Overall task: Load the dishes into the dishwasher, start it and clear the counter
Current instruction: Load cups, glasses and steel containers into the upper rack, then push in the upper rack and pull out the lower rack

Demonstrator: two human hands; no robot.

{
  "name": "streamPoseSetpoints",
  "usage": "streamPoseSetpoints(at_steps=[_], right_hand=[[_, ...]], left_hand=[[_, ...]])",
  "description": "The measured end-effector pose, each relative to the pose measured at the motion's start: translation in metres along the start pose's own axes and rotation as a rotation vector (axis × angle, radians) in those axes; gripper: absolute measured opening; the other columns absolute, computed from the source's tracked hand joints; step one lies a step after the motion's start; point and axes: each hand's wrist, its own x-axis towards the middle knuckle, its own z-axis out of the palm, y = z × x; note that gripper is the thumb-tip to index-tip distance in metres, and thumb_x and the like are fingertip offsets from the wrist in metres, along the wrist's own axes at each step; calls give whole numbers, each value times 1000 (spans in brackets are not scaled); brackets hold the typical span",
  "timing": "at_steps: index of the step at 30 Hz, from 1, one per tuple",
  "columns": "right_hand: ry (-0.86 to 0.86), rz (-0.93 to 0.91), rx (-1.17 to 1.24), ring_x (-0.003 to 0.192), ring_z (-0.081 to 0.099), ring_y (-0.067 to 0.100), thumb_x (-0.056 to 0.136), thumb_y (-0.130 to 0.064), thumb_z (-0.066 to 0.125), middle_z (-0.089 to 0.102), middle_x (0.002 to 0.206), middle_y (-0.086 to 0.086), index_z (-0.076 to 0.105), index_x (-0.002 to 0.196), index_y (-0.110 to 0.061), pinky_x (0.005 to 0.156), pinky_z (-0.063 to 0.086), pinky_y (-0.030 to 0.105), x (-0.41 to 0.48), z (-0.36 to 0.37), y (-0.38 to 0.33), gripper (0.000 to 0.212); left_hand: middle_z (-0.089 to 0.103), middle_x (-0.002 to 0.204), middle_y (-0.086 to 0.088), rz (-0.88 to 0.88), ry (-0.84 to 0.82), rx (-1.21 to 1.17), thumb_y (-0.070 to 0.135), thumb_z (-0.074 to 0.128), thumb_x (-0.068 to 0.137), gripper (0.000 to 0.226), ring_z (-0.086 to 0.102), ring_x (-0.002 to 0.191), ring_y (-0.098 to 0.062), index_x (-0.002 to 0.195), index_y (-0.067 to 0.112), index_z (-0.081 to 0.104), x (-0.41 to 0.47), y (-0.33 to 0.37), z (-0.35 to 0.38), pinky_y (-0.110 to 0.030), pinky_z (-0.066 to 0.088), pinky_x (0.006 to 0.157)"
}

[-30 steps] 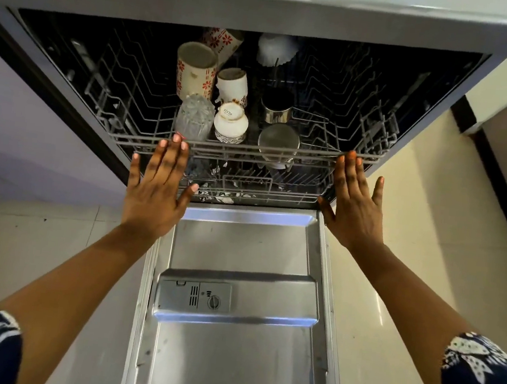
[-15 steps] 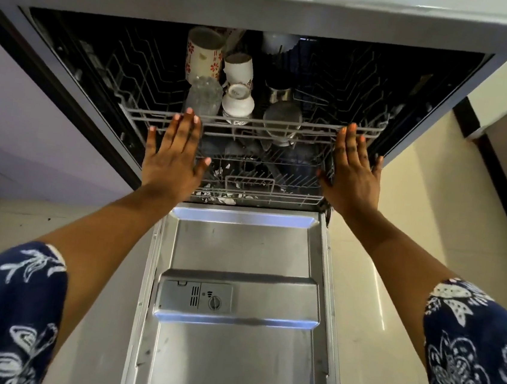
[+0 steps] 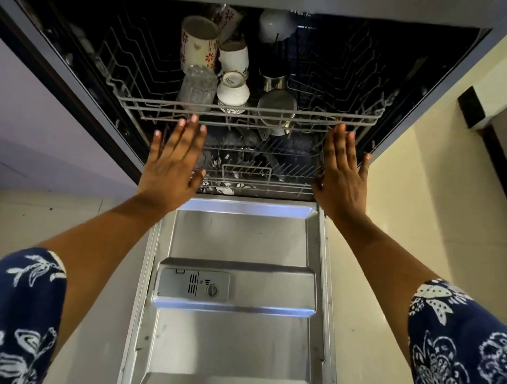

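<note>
As only the head view is supplied, all entries are drawn from it.

The dishwasher (image 3: pixel 70 78) is recorded open, its door (image 3: pixel 241 240) lowered flat towards the camera. The upper rack (image 3: pixel 148 109) appears to lie largely inside the tub, and a lower rack (image 3: pixel 279 175) is seen beneath it.

The load is grouped left of centre in the upper rack. At the front edge, a clear glass (image 3: pixel 198 87) and a white cup (image 3: pixel 233 89) are set touching. A flowered mug (image 3: pixel 198 45) is placed directly behind the glass. A steel cup (image 3: pixel 277 103) is set at the middle of the front edge, tilted against the rail. A white bowl (image 3: pixel 276 27) is noted near the rear edge.

Both hands are released and flat, with nothing grasped. The left hand (image 3: pixel 172 164) is raised to the front rail left of centre and the right hand (image 3: pixel 343 176) to its right corner. The fingertips are at the wire, though firm contact cannot be confirmed.

Risks, as judged:
- If the rack is pushed unevenly by the two hands, it could be skewed on its runners and jammed.
- If the rack is stopped hard, the glass could be knocked against the white cup and chipped.
- The steel cup could be dislodged through the rail, or could foul the door on closing.
- Fingers could be pinched at the tub frame.
</note>
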Motion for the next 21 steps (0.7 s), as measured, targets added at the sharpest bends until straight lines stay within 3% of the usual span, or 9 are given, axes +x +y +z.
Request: streamPoseSetpoints(at_steps=[3,7,11,14,21], right_hand=[[-226,-22,19,145,-11,21,91,-27,53,-9,158,4,-3,150,-15,117,0,50,-18,47,-13,82],[-592,24,17,146,-9,22,92,-35,53,-9,159,6,-3,151,-14,116,2,52,-17,121,-31,84],[-583,69,56,146,-10,20,92,-32,54,-11,158,4,-7,151,-13,115,-1,50,3,173,-42,86],[-529,47,0,145,-11,19,92,-28,53,-12,158,3,-8,150,-14,115,-4,51,20,194,-44,86],[-404,44,-38,145,-13,21,88,-35,57,-13,158,3,-8,150,-16,113,-9,52,26,220,-48,92]], left_hand=[[-4,160,-3,50,-154,2,36,46,95,75,-4,147,-21,152,17,1,-18,9,37,-45,-3,117],[10,160,-7,-171,-415,-46,43,47,95,72,10,146,-28,152,19,10,-24,12,110,-47,12,118],[9,159,-9,-286,-494,-81,40,51,94,76,10,146,-29,153,16,8,-2,2,173,-49,14,116],[-3,160,-6,-369,-450,-58,39,53,92,83,0,147,-27,152,16,0,20,-15,196,-51,8,117],[-9,160,-3,-333,-432,-110,55,56,86,97,-7,147,-25,152,20,-6,40,-25,228,-53,1,117]])
